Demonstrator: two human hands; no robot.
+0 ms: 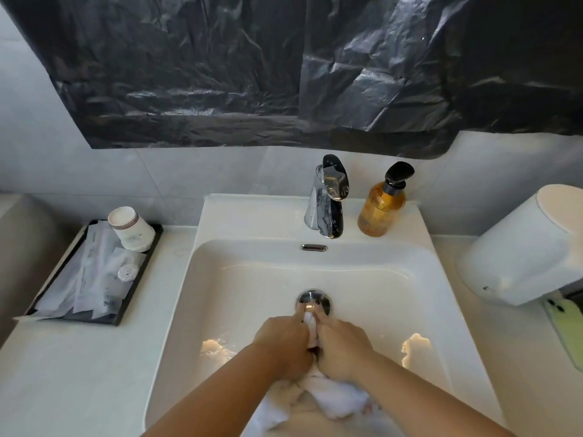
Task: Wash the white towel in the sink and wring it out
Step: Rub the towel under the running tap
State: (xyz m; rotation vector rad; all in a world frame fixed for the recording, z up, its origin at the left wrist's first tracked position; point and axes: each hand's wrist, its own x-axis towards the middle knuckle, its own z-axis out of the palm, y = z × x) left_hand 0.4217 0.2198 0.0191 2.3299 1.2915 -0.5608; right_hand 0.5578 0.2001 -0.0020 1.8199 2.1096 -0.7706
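Note:
The white towel (334,397) lies bunched in the near part of the white sink (252,279), and a fold of it rises between my two hands. My left hand (282,342) and my right hand (342,343) are pressed side by side, each with fingers curled round that fold, fingertips pointing toward the chrome drain plug (313,299). The rest of the towel spreads wet under my wrists. The chrome faucet (328,197) stands behind the basin; no water stream is visible.
An amber soap pump bottle (383,203) stands right of the faucet. A black tray (91,275) with sachets and stacked paper cups (131,228) sits on the left counter. A white dispenser (523,247) and a green phone (568,329) are at the right.

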